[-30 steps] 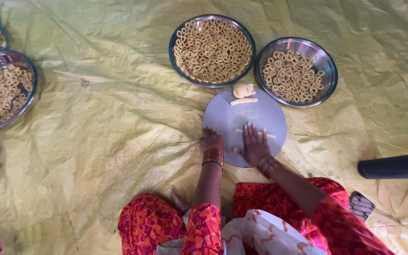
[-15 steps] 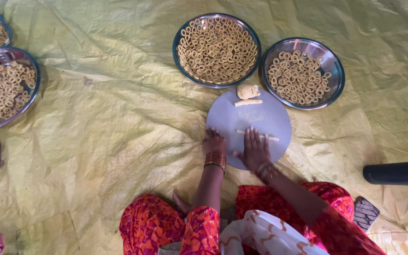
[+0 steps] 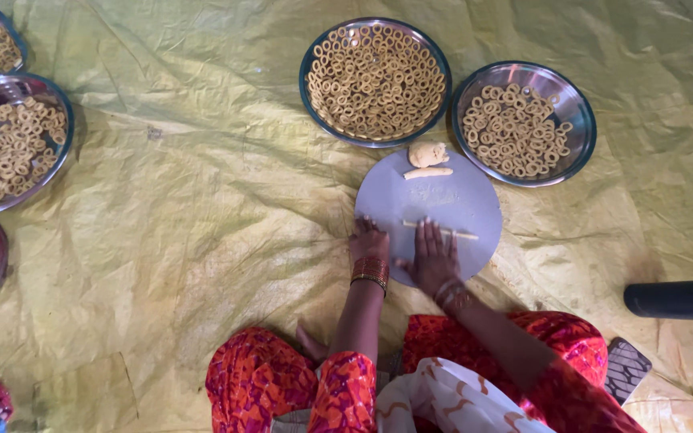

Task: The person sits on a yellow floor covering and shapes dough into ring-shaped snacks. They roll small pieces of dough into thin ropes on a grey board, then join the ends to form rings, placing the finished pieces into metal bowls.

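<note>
Four ring-filled bowls (image 3: 375, 80), two hands (image 3: 401, 250)

The right hand (image 3: 433, 258) lies flat on a thin dough strip (image 3: 441, 230) on a round board (image 3: 443, 200), the left hand (image 3: 369, 243) resting on the board's near edge.

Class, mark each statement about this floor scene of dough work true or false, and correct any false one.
1. The right hand lies on a thin dough strip. True.
2. The round board is square. False: it is round.
3. A dough lump sits at the board's far edge. True.
4. The two nearest metal plates are empty. False: both hold dough rings.
5. The left hand holds a knife. False: it rests at the board's edge.
</note>
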